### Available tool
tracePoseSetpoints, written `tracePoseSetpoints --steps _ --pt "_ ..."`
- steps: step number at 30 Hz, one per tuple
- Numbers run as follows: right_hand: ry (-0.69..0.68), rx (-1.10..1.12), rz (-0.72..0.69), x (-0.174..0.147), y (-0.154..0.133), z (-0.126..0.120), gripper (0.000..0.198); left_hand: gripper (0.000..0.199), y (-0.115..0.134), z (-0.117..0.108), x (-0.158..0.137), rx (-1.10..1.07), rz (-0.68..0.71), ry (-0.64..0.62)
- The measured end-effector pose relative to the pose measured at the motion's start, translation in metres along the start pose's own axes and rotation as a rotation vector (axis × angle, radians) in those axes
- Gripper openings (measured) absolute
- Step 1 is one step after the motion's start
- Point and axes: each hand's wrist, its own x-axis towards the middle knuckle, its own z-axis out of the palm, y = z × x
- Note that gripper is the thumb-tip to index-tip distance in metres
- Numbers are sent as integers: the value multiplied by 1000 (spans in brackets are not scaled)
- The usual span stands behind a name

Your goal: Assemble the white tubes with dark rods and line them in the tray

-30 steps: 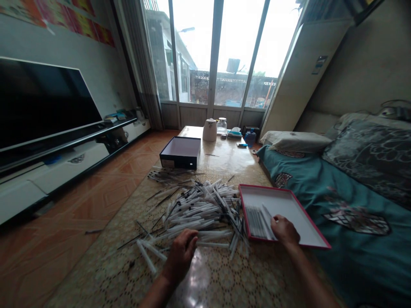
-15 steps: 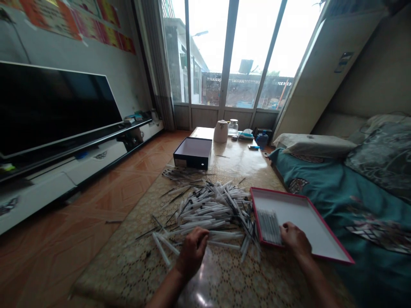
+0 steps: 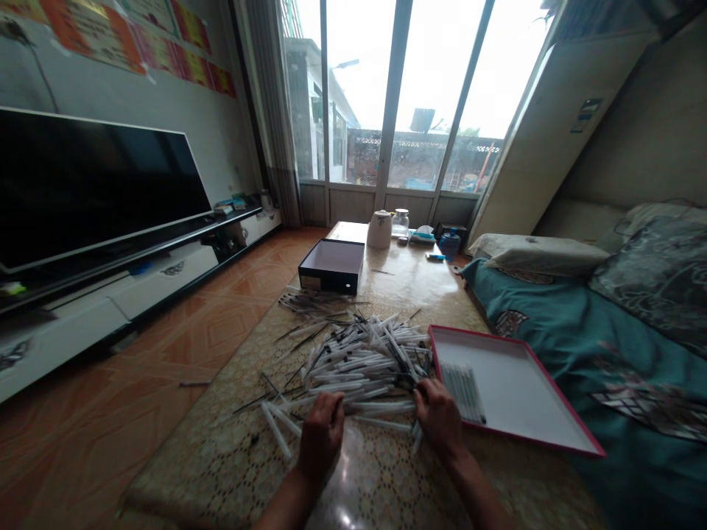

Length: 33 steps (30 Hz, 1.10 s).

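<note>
Just short of the loose tubes (image 3: 353,364), the left hand (image 3: 322,427) was held curled; beside their right edge, the right hand (image 3: 438,414) was bunched. Whether anything was gripped by either could not be told. Picking up was judged in hand, a fine pinch called for next. Right of the grip, a row (image 3: 462,390) was laid in the tray (image 3: 530,397).

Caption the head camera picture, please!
Left hand and right hand at loose pen parts, beside pens rowed in a red-rimmed tray.
</note>
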Motion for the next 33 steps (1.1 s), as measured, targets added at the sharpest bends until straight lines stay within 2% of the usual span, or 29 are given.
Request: tracePoseSetpoints --steps 5,10,16,22,26,30,33 --pt "19 15 6 -7 -11 10 16 18 2 2 1 288 -16 -84" --pt "76 13 -10 -6 -6 13 17 23 4 4 4 402 -22 -86" --pt "123 -10 -49 9 -3 16 20 31 -2 6 3 321 -33 -74" --pt "-60 -189 -67 31 -17 14 19 21 -8 7 2 232 -36 31" --pt "-115 -295 -75 38 -26 16 20 17 -10 7 2 206 -20 68" --pt "-115 -303 -70 38 -24 15 23 15 -9 5 3 185 -10 102" --pt "-71 -230 -20 35 -15 9 22 16 -9 4 4 188 8 110"
